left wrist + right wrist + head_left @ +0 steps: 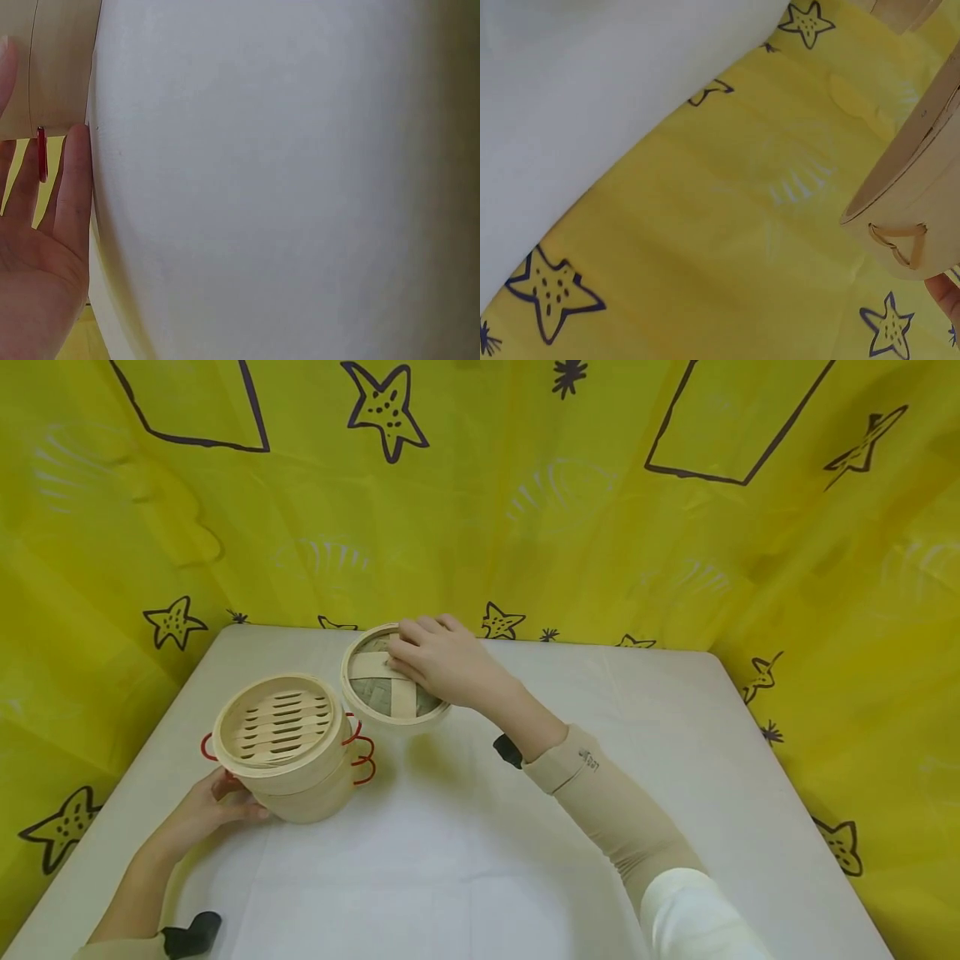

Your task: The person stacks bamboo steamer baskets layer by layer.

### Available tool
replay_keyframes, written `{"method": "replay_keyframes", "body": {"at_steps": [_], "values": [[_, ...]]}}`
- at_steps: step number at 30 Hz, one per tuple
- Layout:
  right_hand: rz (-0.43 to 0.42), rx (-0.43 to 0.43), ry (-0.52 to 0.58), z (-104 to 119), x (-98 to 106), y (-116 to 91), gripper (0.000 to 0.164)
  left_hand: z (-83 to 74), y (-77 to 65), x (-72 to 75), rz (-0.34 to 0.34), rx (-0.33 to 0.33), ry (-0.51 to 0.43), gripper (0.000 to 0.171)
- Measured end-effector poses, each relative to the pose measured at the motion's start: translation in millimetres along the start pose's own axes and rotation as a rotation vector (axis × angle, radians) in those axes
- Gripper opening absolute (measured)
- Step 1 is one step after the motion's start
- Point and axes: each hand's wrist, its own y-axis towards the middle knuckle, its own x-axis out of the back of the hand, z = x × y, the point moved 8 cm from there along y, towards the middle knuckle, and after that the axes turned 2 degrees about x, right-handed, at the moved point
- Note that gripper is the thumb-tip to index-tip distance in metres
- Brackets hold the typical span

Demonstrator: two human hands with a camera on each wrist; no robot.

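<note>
A two-tier bamboo steamer [303,797] stands at the left of the table, its slatted inside showing from above and red loops [365,770] on its sides. My left hand [197,810] holds its lower left side, thumb in front and fingers behind. The left wrist view shows that hand [45,255] by the steamer wall [60,67], fingers beside a red loop. My right hand [453,664] grips the steamer lid [369,695] at its top, holding it tilted, off the steamer and just right of it. In the right wrist view the lid's rim [911,202] shows, with fingers [946,300] below.
A white-covered table [525,827] lies under the hands. Yellow curtains [465,510] with star drawings hang along its back and both sides. Dark straps [191,935] sit at both wrists.
</note>
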Motion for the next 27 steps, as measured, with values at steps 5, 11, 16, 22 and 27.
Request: {"method": "replay_keyframes", "body": {"at_steps": [5,11,16,22,27], "values": [[0.033,0.016,0.002,13.2,-1.8,15.2,0.025,-0.4,-0.2,0.2,0.000,-0.003,0.003,0.069],[0.063,0.025,-0.014,24.3,-2.0,29.2,0.027,-1.6,-0.3,-0.3,-0.006,-0.016,0.012,0.068],[0.082,0.037,-0.001,32.2,-4.5,38.5,0.027,-3.3,0.2,0.0,-0.009,-0.030,0.034,0.068],[0.117,0.058,-0.011,42.5,-9.2,48.2,0.030,-1.7,0.4,0.0,-0.009,-0.017,0.040,0.067],[0.143,0.057,-0.007,50.9,-12.0,57.4,0.031,-0.9,-0.6,0.3,-0.010,-0.008,0.059,0.066]]}}
